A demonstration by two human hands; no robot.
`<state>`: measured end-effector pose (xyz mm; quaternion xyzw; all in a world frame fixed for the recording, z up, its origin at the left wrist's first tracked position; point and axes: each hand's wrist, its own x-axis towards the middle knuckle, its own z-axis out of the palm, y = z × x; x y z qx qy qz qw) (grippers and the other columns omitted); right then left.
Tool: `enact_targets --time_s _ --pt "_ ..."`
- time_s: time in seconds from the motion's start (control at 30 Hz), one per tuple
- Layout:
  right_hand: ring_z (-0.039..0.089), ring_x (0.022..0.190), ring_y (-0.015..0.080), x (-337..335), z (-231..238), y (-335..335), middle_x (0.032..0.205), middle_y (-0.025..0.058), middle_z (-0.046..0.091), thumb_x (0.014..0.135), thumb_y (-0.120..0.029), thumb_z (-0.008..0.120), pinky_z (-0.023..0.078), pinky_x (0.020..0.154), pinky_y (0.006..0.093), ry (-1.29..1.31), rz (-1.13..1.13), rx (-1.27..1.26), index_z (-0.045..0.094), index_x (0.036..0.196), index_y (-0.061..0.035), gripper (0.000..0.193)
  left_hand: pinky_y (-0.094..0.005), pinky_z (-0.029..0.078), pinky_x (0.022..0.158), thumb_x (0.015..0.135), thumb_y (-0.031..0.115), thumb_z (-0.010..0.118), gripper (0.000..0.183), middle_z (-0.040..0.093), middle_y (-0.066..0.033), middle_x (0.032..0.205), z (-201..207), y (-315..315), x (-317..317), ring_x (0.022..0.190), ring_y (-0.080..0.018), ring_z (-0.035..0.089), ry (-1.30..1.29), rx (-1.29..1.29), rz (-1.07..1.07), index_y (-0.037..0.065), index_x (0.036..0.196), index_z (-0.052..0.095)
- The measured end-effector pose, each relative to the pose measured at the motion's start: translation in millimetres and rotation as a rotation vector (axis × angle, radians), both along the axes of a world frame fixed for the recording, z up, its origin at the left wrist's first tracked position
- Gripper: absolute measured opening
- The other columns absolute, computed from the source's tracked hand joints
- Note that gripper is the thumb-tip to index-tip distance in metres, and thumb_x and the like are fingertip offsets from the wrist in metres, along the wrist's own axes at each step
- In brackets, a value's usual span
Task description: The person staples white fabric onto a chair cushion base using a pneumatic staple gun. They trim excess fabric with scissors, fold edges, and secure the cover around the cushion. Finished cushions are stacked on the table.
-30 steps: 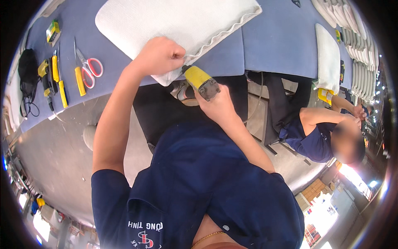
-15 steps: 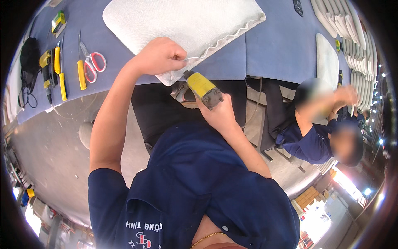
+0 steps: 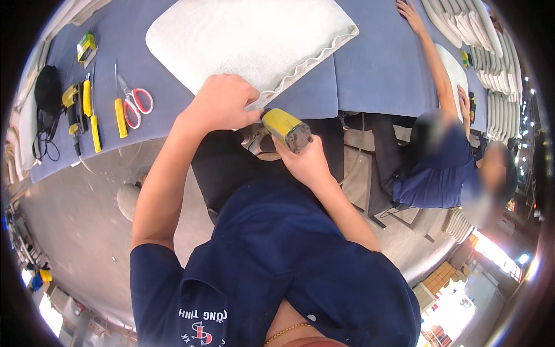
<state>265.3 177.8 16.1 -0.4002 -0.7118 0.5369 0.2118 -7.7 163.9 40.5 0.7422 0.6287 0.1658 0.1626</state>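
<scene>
A white fabric-covered panel [image 3: 248,40] with rounded corners lies on the blue-grey table. Along its near right edge runs a loose, wavy fabric border [image 3: 312,61]. At the panel's near corner my left hand [image 3: 222,101] is closed, its fingers pinching the fabric edge. My right hand [image 3: 305,161] grips a yellow and black staple gun [image 3: 284,128], its nose up against that same corner, just beside my left fingers. The fingertips and the exact contact point are partly hidden behind my left hand and the tool.
On the table's left lie red-and-white scissors [image 3: 137,107], a yellow-handled awl [image 3: 120,117], other yellow-handled tools [image 3: 92,115], a small green-yellow box [image 3: 87,47] and a black mask [image 3: 48,92]. To the right a co-worker [image 3: 433,156] sits near stacked white panels [image 3: 503,75].
My left hand and the panel's near corner have shifted, the hand slightly down toward me. The staple gun stays close to the corner. The co-worker has stretched an arm far across the table.
</scene>
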Motion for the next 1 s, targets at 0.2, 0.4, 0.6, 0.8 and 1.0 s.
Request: enact_targets --time_s 0.2,0.4,0.6,0.8,1.0 --pt "0.084 0.096 0.0443 21 14 7 0.104 0.0257 0.084 0.094 -0.019 0.087 0.067 0.087 0.0487 -0.096 0.075 0.201 0.082 0.119 -0.0029 0.031 -0.0587 0.048 0.072 0.102 0.043 0.075 0.045 0.066 -0.0135 0.074 -45 2 -10 0.077 -0.0393 0.066 -0.02 -0.002 0.01 0.013 0.07 0.062" --pt "0.079 0.099 0.0494 38 -5 40 0.104 0.0263 0.083 0.099 -0.04 0.081 0.066 0.089 0.0561 -0.384 -0.067 0.097 0.083 0.124 -0.0073 0.042 -0.0547 0.048 0.062 0.088 0.025 0.082 0.037 0.063 -0.0145 0.068 -42 0 2 0.071 -0.0401 0.066 -0.159 0.244 0.14 0.008 0.063 0.06" --pt "0.08 0.101 0.0478 65 5 51 0.105 0.025 0.084 0.1 -0.04 0.081 0.065 0.09 0.0533 -0.4 -0.194 0.097 0.084 0.125 -0.0067 0.041 -0.0509 0.043 0.057 0.084 0.019 0.086 0.037 0.058 -0.0103 0.063 -42 -6 12 0.065 -0.0368 0.062 -0.162 0.382 0.147 0.011 0.062 0.056" --pt "0.079 0.102 0.0487 71 -17 53 0.105 0.0251 0.083 0.1 -0.035 0.08 0.065 0.091 0.0549 -0.344 -0.191 0.098 0.084 0.124 -0.0074 0.037 -0.0483 0.04 0.056 0.084 0.016 0.086 0.038 0.055 -0.0085 0.062 -45 -8 18 0.061 -0.0349 0.057 -0.168 0.488 0.198 0.011 0.064 0.054" --pt "0.078 0.103 0.0496 72 -18 54 0.105 0.0257 0.083 0.1 -0.033 0.08 0.064 0.091 0.0555 -0.281 -0.156 0.08 0.083 0.124 -0.0078 0.035 -0.0483 0.04 0.057 0.086 0.013 0.086 0.038 0.055 -0.0083 0.062 -54 -9 21 0.061 -0.0348 0.056 -0.199 0.518 0.235 0.011 0.064 0.054"
